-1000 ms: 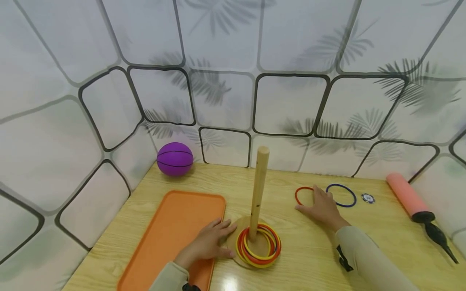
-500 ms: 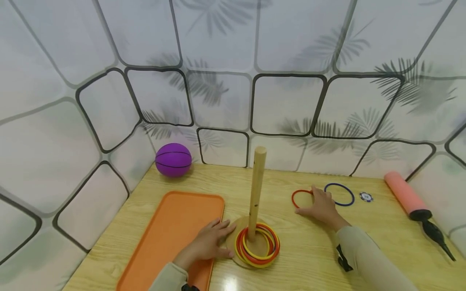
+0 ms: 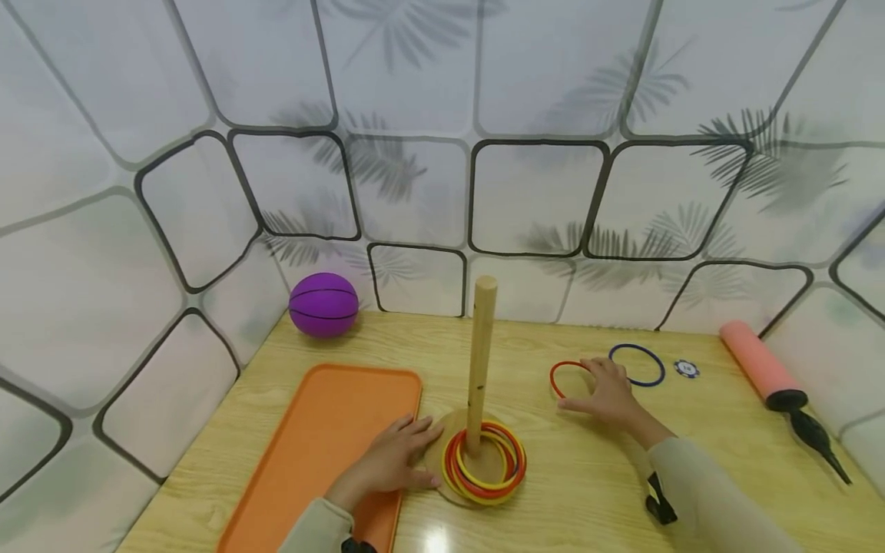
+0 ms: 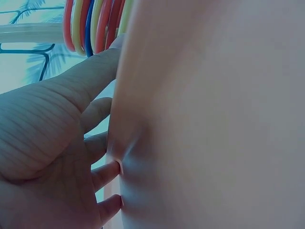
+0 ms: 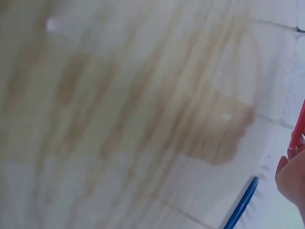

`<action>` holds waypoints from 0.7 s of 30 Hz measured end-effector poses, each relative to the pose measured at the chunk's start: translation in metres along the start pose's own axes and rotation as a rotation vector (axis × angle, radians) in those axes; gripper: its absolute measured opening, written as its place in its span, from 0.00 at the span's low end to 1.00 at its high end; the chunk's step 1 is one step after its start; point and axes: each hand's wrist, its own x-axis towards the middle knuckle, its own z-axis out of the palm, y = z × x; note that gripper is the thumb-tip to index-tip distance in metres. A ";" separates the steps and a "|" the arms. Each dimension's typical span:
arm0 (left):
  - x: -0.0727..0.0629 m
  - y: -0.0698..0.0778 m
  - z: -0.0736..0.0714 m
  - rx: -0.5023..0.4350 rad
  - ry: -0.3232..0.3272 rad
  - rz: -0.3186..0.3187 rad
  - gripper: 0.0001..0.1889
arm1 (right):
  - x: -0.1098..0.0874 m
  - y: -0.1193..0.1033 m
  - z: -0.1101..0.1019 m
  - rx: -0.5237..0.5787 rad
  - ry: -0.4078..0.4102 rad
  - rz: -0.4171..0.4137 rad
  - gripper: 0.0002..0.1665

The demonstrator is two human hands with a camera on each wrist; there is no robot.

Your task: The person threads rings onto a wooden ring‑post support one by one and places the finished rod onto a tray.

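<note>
My right hand (image 3: 608, 395) pinches a red ring (image 3: 553, 380) at the right of the table, thumb at its near side and fingers at its far side. In the right wrist view part of the red ring (image 5: 299, 125) shows by the fingertips. Just beyond the hand lies a blue ring (image 3: 636, 346). My left hand (image 3: 390, 457) rests with spread fingers over the right edge of the orange tray (image 3: 332, 418), fingertips at the round wooden base (image 3: 452, 422). From that base rises a wooden peg (image 3: 482, 353), circled at its foot by stacked yellow, red and blue rings (image 3: 494, 498).
A purple ball (image 3: 323, 306) sits at the back left. Right of the blue ring lies a poker chip (image 3: 687, 369). Near the right wall is a pink hand pump (image 3: 757, 362) with a black nozzle end. A patterned cloth wall (image 3: 539, 200) closes off the back of the table.
The red ring has shifted slightly toward me with my right hand, away from the blue ring. My left hand stays by the base. The head view has swung slightly right.
</note>
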 end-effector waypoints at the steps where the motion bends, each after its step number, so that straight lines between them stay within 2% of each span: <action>1: 0.000 0.000 0.000 -0.003 0.000 0.000 0.41 | -0.001 -0.001 -0.002 0.003 0.000 -0.004 0.59; 9: 0.001 -0.001 0.001 0.006 0.004 0.002 0.41 | -0.012 -0.021 -0.023 0.088 -0.004 -0.081 0.57; 21: -0.001 0.001 0.000 -0.015 -0.004 -0.004 0.41 | -0.024 -0.072 -0.068 0.133 -0.051 -0.284 0.54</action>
